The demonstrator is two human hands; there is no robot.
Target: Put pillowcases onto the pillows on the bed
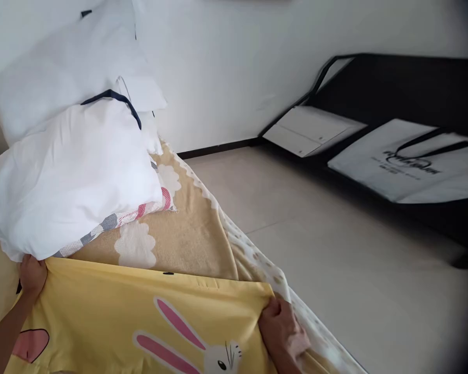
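Stretched between my two hands is a yellow pillowcase point(113, 306) with a white rabbit and pink-lined ears printed on it. Its upper edge runs taut from side to side, and its lower part leaves the picture. My left hand point(33, 275) is closed on the upper left corner, just below a white pillow point(78, 171). At the other corner, my right hand point(278, 324) grips the cloth in a fist over the bed's right side. A small pink patch shows by the right wrist; I cannot tell what it is. The white pillow rests on a patterned cloth point(109, 223).
A tan blanket point(191, 234) with white cloud shapes covers the bed. Another white pillow point(70, 67) leans against the wall. Right of the bed lies tiled floor point(315, 270), then a black rack point(405, 83) holding a white bag point(374, 161) and a flat white packet point(312, 130).
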